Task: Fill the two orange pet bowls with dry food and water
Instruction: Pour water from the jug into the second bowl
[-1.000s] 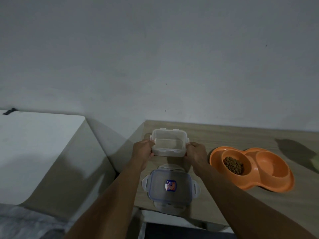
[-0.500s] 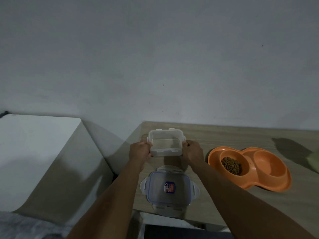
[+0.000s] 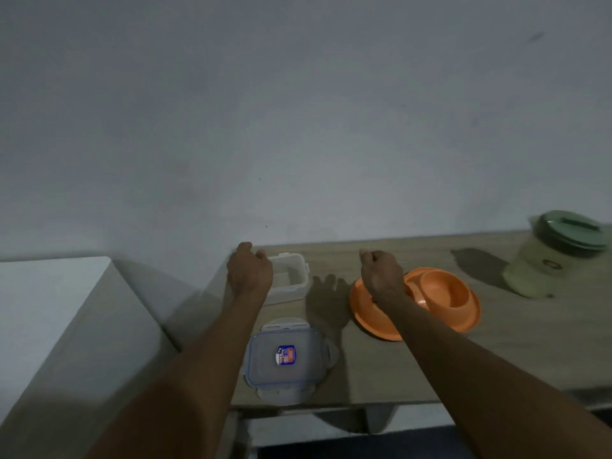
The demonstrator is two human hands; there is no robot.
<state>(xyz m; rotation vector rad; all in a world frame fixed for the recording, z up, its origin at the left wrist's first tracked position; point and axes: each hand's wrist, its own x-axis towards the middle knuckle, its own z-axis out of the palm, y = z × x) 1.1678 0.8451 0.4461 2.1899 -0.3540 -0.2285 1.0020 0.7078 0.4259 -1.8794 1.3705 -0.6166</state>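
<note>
The orange double pet bowl [image 3: 440, 313] lies on the wooden table [image 3: 496, 352] right of centre. Its right cup looks dry and bare; my right wrist covers most of the left cup. My right hand [image 3: 381, 276] hovers over that left cup, fingers loosely curled, holding nothing. An empty clear plastic container [image 3: 293, 276] stands near the table's back left corner. My left hand [image 3: 250, 271] hangs over its left edge with loose fingers, no grip visible. The container's clear lid [image 3: 286, 359], with blue seal and sticker, lies flat near the front edge.
A pale green jug with a darker green lid [image 3: 553, 260] stands at the table's back right. A white surface [image 3: 49, 309] sits lower, left of the table. A grey wall runs right behind the table.
Both hands have let go of the clear container, which now rests on the table. My right hand moved right, over the orange bowl. The view swung right, bringing the green jug in.
</note>
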